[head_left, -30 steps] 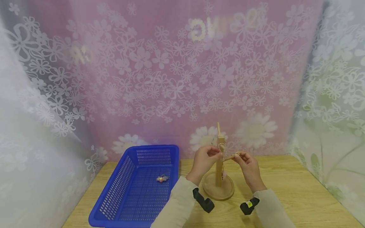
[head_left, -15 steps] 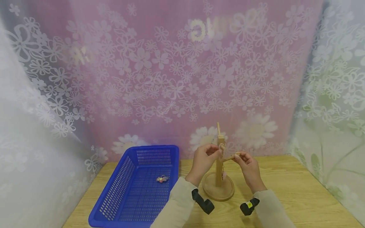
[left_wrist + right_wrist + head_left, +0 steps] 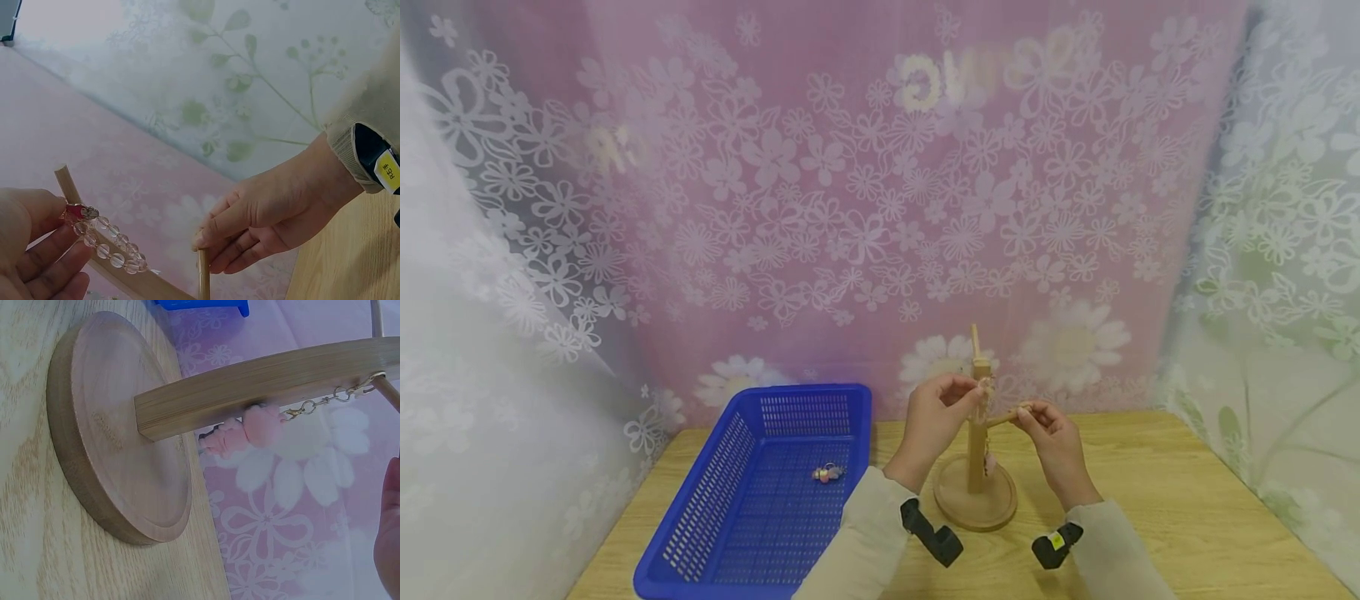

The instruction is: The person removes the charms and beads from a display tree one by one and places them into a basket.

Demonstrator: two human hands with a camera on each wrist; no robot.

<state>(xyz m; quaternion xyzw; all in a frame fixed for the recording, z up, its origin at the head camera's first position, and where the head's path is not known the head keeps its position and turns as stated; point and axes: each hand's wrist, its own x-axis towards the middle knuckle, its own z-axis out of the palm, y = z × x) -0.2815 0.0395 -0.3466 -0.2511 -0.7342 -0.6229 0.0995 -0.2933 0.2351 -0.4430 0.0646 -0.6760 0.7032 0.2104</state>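
Note:
My left hand [image 3: 931, 418] pinches a bracelet of clear beads [image 3: 117, 259] by its red charm [image 3: 80, 213], close to the upper part of a wooden stand's post [image 3: 976, 450]. The bead loop hangs down in front of the post in the left wrist view. With thumb and fingers, my right hand [image 3: 1056, 443] pinches the tip of a side peg [image 3: 204, 275] on the same stand. Below, a pink figure keychain [image 3: 250, 430] dangles by its gold chain from that peg, beside the post. The stand's round base [image 3: 119, 444] rests on the table.
Left of the stand is a blue plastic basket [image 3: 863, 417] with a small keychain [image 3: 827, 473] lying inside. Another peg [image 3: 975, 340] rises at the stand's top. A flowered pink curtain [image 3: 820, 250] hangs behind the wooden table [image 3: 1120, 467].
My left hand has shifted very slightly left with the bracelet, near the post. The right hand keeps its pinch on the peg tip.

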